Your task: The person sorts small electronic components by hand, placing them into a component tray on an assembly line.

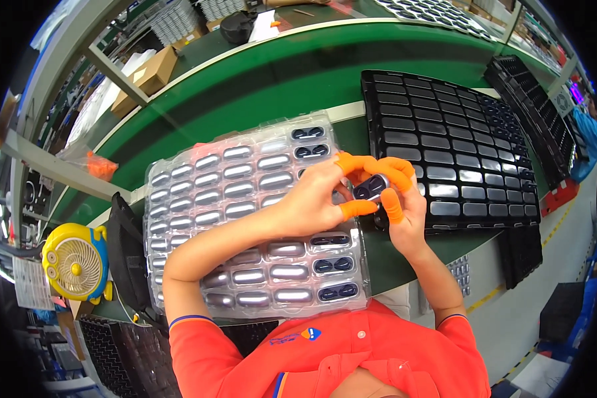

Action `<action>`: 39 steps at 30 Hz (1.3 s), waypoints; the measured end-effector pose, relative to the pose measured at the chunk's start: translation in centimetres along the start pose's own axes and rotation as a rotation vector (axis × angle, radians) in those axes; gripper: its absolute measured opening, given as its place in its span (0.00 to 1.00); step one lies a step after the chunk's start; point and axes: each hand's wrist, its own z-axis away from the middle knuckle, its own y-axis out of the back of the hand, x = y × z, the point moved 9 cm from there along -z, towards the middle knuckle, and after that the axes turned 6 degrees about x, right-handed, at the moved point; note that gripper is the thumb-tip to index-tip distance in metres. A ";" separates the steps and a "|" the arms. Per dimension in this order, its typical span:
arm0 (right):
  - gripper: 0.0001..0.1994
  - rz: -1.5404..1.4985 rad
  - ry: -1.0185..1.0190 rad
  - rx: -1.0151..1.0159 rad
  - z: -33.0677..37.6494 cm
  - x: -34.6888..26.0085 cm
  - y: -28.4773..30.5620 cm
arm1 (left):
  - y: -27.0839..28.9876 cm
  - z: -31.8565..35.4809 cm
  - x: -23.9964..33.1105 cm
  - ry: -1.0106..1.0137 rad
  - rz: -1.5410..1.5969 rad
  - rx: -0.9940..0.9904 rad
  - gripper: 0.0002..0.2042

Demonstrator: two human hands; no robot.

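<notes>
Both my hands meet over the right edge of a clear plastic tray (363, 278), closed around a small dark earbud case (370, 188) with two rounded hollows and a greyish rim. My left hand (322, 199) pinches it from the left. My right hand (404, 202) grips its right side, thumb toward me. Orange finger cots cover several fingertips. Under my left arm, the tray holds rows of shiny silver-grey oval shells (288, 272). Its right column carries dark two-hollow pieces (333, 265); my left hand hides part of that column.
A black compartment tray (373, 109) lies right of my hands, with dark pieces in its far right pockets. Another black tray (544, 119) leans beyond it. A yellow and blue fan (76, 264) and a black bag (129, 259) stand at the left. A green partition (259, 89) runs behind.
</notes>
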 end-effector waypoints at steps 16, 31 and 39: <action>0.12 0.357 -0.011 0.352 2.8 -2.7 11.2 | 10.0 -0.3 -5.5 0.021 -1.085 -0.069 0.15; 0.13 1.651 0.301 0.626 1.0 -10.5 32.4 | 5.6 -1.6 -0.4 0.262 -0.059 -0.118 0.16; 0.13 1.739 0.222 0.403 0.3 -7.8 33.5 | 2.2 -2.2 -2.6 0.405 0.457 -0.127 0.17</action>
